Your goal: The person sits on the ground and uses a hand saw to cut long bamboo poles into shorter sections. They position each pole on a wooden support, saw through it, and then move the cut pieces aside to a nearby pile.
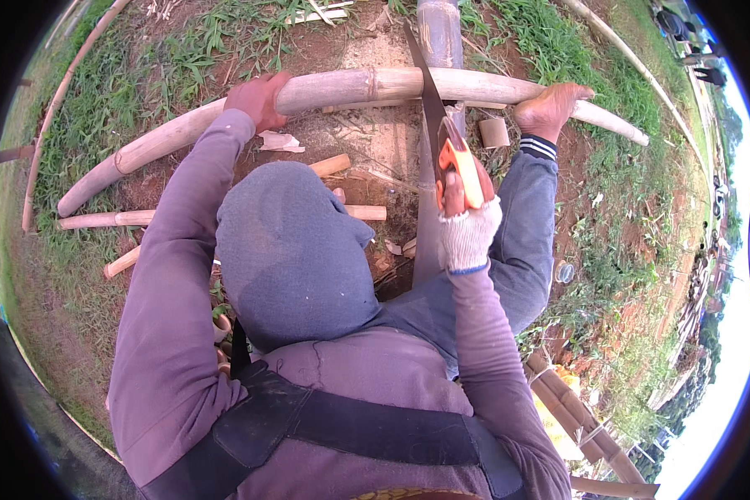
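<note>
A long, thick bamboo pole (pixel 333 89) lies crosswise in front of me, resting over a grey pole (pixel 440 33) that runs away from me. My left hand (pixel 259 100) is wrapped over the bamboo to the left of the crossing. In my right hand (pixel 468 229), which wears a white knit glove with bare fingertips, is the orange handle of a handsaw (pixel 426 79). Its dark blade stands against the bamboo near the crossing; how deep it sits cannot be made out. My bare foot (pixel 550 110) presses on the bamboo's right part.
Several cut bamboo lengths (pixel 367 212) and a short bamboo piece (pixel 493 132) lie on the soil, with sawdust (pixel 383 137) around the crossing. Grass (pixel 550 42) grows on both sides. Lashed bamboo poles (pixel 583 417) stand at the lower right.
</note>
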Available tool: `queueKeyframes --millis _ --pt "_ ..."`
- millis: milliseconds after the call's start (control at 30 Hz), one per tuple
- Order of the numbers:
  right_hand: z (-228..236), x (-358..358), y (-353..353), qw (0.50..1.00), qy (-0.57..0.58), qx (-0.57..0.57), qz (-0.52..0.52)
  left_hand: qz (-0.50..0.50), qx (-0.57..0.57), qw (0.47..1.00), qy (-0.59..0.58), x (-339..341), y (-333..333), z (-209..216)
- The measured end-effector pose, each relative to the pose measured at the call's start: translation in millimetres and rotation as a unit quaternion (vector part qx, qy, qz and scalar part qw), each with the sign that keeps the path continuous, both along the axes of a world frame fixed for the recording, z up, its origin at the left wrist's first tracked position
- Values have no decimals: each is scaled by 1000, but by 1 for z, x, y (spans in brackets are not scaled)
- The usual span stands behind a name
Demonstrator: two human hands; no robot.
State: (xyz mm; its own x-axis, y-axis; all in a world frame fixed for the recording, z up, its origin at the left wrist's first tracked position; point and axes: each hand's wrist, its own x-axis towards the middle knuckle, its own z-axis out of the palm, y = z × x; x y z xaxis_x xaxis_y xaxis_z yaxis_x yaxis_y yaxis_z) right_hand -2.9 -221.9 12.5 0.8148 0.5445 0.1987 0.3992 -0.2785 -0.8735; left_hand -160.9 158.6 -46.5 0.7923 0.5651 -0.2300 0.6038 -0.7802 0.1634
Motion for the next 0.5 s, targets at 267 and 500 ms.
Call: queueKeyframes --millis 267,500 --pt "-31 -28 -75 997 74 20 -17 -11 23 1000 -17 -1 -3 -16" --pt "-4 20 33 999 34 16 -22 -24 -20 999 17 6 -13 -6"
